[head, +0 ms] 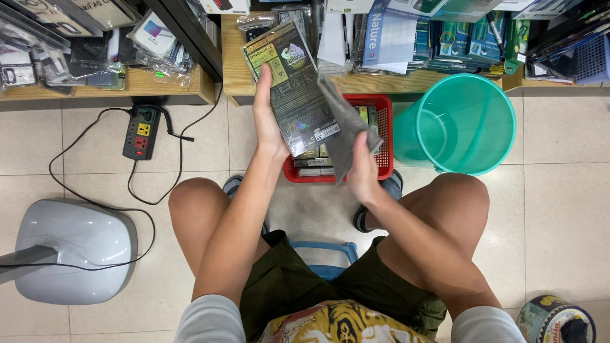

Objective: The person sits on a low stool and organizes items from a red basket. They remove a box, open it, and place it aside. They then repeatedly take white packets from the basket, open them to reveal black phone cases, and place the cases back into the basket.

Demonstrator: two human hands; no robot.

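Left hand [267, 121] grasps one pack [293, 86]; right hand [362, 171] grips cloth [343, 130] against it, wiping apparently underway. More packs wait in red basket [385, 136].

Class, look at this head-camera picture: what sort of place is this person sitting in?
Probably a small shop or stockroom: low wooden shelves crammed with packaged goods, a red basket of similar packets, one dark packet in hand.

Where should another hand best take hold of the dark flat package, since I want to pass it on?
Probably the top edge, from above: the flat package stands tilted, the left hand covers its left edge and the right hand presses a grey cloth on its lower right.
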